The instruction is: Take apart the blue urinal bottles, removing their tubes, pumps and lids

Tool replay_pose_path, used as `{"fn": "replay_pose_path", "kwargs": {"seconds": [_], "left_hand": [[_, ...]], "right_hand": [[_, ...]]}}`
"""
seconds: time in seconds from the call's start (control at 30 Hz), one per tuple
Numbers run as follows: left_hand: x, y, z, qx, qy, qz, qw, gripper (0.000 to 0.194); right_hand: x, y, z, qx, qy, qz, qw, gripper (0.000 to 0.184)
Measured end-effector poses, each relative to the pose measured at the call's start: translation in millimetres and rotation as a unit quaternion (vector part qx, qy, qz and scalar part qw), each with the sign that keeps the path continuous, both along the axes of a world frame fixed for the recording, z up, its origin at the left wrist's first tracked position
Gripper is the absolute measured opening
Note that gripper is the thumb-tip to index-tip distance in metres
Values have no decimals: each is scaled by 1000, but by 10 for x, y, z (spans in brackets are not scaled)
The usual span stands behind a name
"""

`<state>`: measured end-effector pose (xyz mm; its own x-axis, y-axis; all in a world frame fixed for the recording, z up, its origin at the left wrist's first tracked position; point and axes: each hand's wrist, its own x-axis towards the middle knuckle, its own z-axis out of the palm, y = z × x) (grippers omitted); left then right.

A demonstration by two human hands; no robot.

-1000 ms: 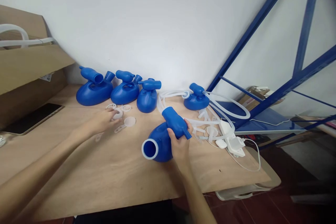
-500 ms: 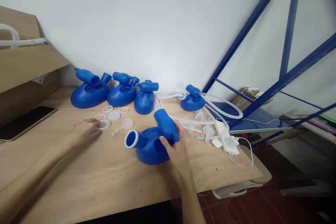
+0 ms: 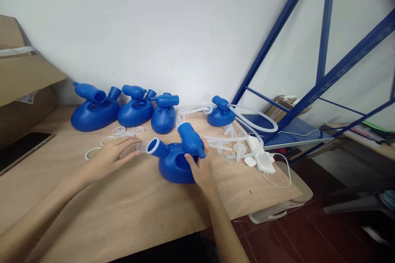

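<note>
- Currently, in the head view, the left hand [image 3: 119, 154] reaches over the surface [image 3: 138, 213] with its fingers loosely extended and the thumb held apart from them; whether it touches the translucent disc [image 3: 142, 146] at its fingertips, I cannot tell.
- That disc shows just beside the mouth of the nearest blue bottle [image 3: 174, 172], which stands in front of the person, a white ring [image 3: 149, 153] around the rim of its slanted neck.
- The right hand [image 3: 202, 168] is closed around the blue bottle at its top, thumb in front and fingers behind, by the blue cup piece [image 3: 189, 137] set there.
- Loose white rings [image 3: 87, 154] lie near the left hand, some partly hidden by it.
- Three more blue bottles [image 3: 92, 117] stand side by side near the wall; another, with clear tubing [image 3: 275, 125] attached, stands farther right.
- A white power strip [image 3: 265, 162] lies right of the small clear plastic parts [image 3: 239, 150].
- At far left are a dark phone [image 3: 24, 148] and a cardboard box [image 3: 31, 76].
</note>
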<state>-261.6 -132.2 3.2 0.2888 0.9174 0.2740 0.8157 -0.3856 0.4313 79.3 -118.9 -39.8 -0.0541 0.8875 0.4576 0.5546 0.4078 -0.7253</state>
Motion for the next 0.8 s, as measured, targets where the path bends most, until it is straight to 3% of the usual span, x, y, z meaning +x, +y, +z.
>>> {"fn": "replay_pose_path", "kwargs": {"seconds": [0.13,0.2,0.3,0.37,0.43,0.5,0.57,0.67,0.8], "left_hand": [[425,-15,114,-18,-26,-57,998,64],[518,14,112,-12,-33,-65,997,72],[549,62,101,-13,-34,-82,996,66],[541,80,109,-20,-41,-88,995,61],[535,87,132,-33,-63,-92,993,61],[529,88,167,-49,-84,-101,990,62],[515,81,205,-61,-96,-105,988,60],[462,45,249,-68,-102,-95,988,58],[347,-32,270,-68,-93,-78,990,56]], "right_hand": [[382,-15,64,-61,-45,75,994,120],[717,24,56,-89,-48,88,991,127],[1287,136,13,-119,-54,97,987,92],[1595,243,-10,-99,-115,73,986,69],[1764,369,-17,-78,-226,4,971,50],[1785,504,-14,-72,-327,-67,940,43],[1707,625,-10,-74,-376,-94,919,42],[1564,728,16,-75,-378,-64,920,32],[1480,673,159,-58,-347,4,936,25]]}}
